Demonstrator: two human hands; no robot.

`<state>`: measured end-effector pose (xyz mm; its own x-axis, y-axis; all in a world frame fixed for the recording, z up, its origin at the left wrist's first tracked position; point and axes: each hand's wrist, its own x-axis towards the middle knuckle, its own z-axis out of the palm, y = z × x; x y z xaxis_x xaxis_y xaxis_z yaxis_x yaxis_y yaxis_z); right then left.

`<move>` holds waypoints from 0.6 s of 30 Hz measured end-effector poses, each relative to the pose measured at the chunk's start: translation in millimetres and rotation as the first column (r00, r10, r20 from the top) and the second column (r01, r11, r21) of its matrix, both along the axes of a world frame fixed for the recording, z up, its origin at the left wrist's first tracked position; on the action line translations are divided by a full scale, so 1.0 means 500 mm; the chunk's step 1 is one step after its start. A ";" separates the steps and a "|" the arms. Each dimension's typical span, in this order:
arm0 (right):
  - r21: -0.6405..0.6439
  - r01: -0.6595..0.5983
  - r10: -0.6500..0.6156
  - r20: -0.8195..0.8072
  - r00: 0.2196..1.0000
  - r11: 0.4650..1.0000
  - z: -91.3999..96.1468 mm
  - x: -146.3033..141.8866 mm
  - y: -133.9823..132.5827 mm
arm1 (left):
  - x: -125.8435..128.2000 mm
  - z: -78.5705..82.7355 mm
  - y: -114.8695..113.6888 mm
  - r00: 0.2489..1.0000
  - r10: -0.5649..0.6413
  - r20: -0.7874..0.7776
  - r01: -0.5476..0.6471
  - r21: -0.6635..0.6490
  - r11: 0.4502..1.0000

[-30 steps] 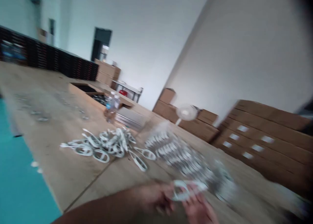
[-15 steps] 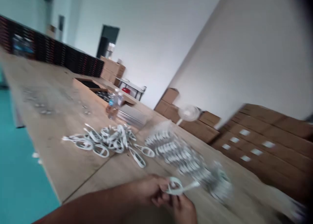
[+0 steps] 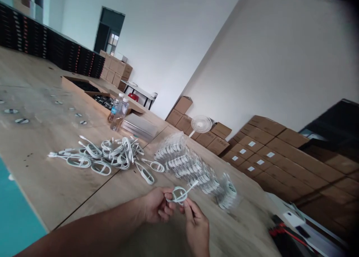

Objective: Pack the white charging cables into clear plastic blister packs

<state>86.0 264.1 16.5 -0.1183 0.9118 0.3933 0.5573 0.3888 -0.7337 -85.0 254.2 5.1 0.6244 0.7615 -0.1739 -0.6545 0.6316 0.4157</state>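
A white cable (image 3: 179,194), wound into a small loop, is held above the wooden table. My left hand (image 3: 159,204) pinches the loop's left side, and my right hand (image 3: 196,219) grips its lower right. One cable end sticks out past the loop, up and to the right. Beyond my hands lies a loose pile of coiled white cables (image 3: 123,154). To the right of the pile, rows of coiled cables in clear plastic bags (image 3: 187,165) stand packed together. The nearest bagged coil (image 3: 228,189) sits at the end of those rows.
Two plastic bottles (image 3: 119,115) stand beside a stack of clear sheets (image 3: 138,127). Behind them is an open carton (image 3: 84,90) with dark items. Flat clear bags (image 3: 42,115) lie at left. Black boxes (image 3: 67,53) line the far edge; cartons (image 3: 260,148) and a fan (image 3: 201,124) stand beyond.
The camera view has shifted, so table things appear further left. Both hands still hold the looped cable, and my hands now show further apart around it.
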 end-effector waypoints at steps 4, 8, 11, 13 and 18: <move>0.148 0.171 -0.164 -0.056 0.985 0.974 -0.010 -0.008 0.001 | 0.015 0.001 -0.003 0.964 0.143 -0.227 -0.123 0.098 0.988; 0.482 0.161 -0.230 0.087 0.969 0.861 -0.008 -0.020 -0.002 | 0.035 0.001 -0.011 0.912 0.231 -0.339 -0.176 0.187 0.967; 0.589 0.067 -0.251 0.236 0.939 0.805 0.000 -0.021 -0.008 | 0.045 0.002 -0.018 0.862 0.275 -0.427 -0.166 0.274 0.947; 0.628 0.018 -0.257 0.292 0.921 0.778 0.008 -0.019 -0.013 | 0.047 0.002 -0.020 0.811 0.323 -0.488 -0.170 0.333 0.928; 0.674 -0.071 -0.192 0.307 0.932 0.736 0.034 -0.025 -0.038 | 0.039 -0.004 -0.013 0.672 0.419 -0.611 -0.197 0.398 0.896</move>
